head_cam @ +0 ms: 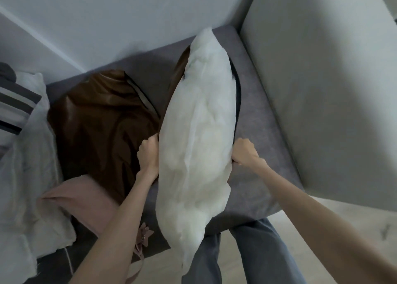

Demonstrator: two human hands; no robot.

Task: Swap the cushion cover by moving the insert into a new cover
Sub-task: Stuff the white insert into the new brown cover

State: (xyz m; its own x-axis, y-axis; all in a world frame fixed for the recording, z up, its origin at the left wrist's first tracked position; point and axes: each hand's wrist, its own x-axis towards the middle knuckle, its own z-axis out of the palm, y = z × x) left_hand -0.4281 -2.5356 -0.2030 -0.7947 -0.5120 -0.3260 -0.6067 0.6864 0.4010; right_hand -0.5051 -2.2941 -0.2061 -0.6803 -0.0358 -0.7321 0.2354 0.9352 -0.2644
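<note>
While the white insert [197, 133] stands upright on the grey sofa [257, 129], the left hand [148, 152] and right hand [243, 152] each grip a brown cover [180, 69] edge.

Home living room: grey sofa [253, 120]

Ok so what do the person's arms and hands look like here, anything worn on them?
Both forearms are bare as far as the frame shows, with no sleeves in view. The left hand and right hand wear no gloves, and no watch, bracelet or ring is visible. Grey-blue jeans cover the legs below.
</note>
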